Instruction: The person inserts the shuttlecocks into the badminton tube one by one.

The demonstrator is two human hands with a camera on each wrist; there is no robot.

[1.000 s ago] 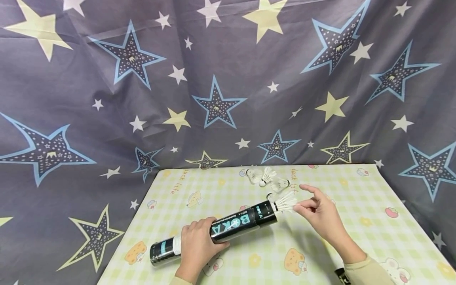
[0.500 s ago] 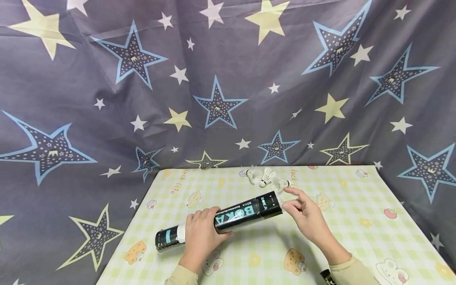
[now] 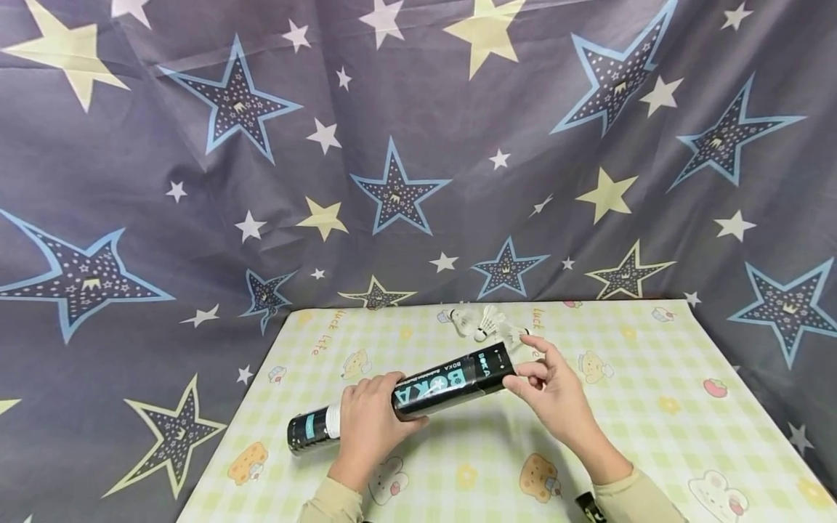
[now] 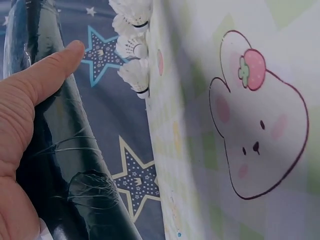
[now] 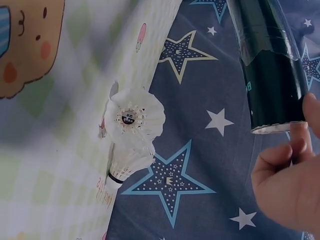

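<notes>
A black BOKA shuttlecock tube (image 3: 431,388) is held slanted above the table, its mouth end raised to the right. My left hand (image 3: 371,421) grips it around the middle; in the left wrist view the thumb (image 4: 55,67) lies along the dark tube. At the mouth is my right hand (image 3: 552,392), its fingertips against the rim, with the index finger stretched out above. In the right wrist view, one finger (image 5: 300,135) reaches to the tube's mouth while others bend below it. No shuttlecock shows at the mouth; the inside of the tube is hidden.
Several white feather shuttlecocks (image 3: 485,324) lie in a cluster near the table's back edge, behind the tube's mouth. A green checked cloth with cartoon prints (image 3: 628,428) covers the table. Behind hangs a dark curtain with stars (image 3: 458,203).
The shuttlecock that my right hand pinched half out of the mouth has gone into the tube. Both hands and the tube rose slightly, and my right hand moved left to the rim.
</notes>
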